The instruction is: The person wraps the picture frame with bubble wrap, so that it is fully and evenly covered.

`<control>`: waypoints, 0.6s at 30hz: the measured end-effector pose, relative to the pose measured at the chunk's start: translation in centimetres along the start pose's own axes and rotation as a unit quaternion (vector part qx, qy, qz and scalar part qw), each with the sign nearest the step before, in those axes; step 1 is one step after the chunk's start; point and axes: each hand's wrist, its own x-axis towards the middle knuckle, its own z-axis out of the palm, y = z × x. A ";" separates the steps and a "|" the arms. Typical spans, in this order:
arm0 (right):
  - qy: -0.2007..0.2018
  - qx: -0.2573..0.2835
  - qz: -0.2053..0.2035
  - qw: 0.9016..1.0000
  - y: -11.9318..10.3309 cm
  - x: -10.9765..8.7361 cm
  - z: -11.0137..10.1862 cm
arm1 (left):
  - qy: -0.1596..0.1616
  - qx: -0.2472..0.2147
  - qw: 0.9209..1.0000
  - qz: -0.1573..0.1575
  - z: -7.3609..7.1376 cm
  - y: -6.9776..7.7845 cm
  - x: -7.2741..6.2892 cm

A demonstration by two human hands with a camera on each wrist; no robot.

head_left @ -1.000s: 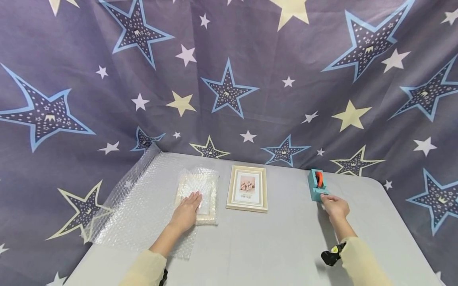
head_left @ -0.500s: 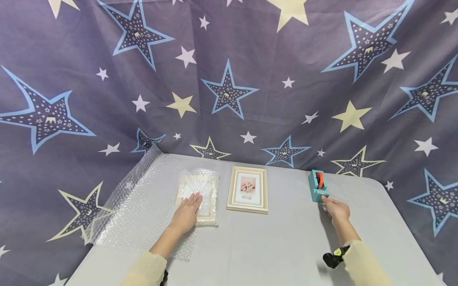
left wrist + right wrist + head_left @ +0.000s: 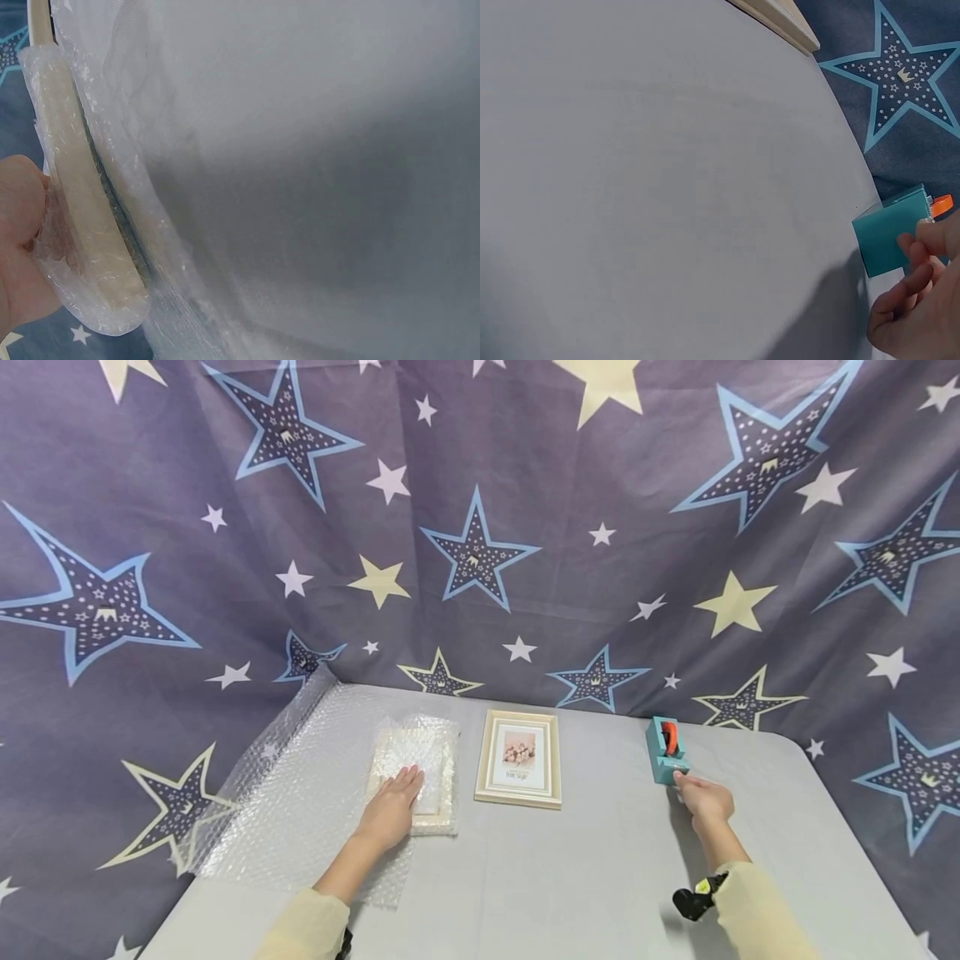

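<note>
A picture frame wrapped in bubble wrap (image 3: 444,768) lies left of the table's middle. My left hand (image 3: 392,806) rests on its top with the fingers straight. In the left wrist view the wrapped frame (image 3: 94,202) shows its cream edge through the plastic, beside part of the hand (image 3: 22,240). A teal tape dispenser (image 3: 663,756) with an orange-red core stands at the back right. My right hand (image 3: 705,795) pinches at its front edge, at the tape's end; the strip itself is too small to make out. The right wrist view has the same dispenser (image 3: 891,236) and hand (image 3: 922,300).
An unwrapped picture frame (image 3: 549,760) with a pink flower print lies between the hands. A large sheet of bubble wrap (image 3: 288,810) spreads under and left of the wrapped frame, up against the star-patterned curtain (image 3: 525,460). The table (image 3: 570,885) has a pale cover.
Hardly anything differs. Both hands keep their places, the left on the wrapped frame and the right at the dispenser; the head view shifts very slightly.
</note>
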 end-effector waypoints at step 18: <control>0.017 -0.072 -0.111 0.991 1.4 0.8 0.1 | 0.003 -0.008 1.000 0.012 0.2 -0.1 -0.1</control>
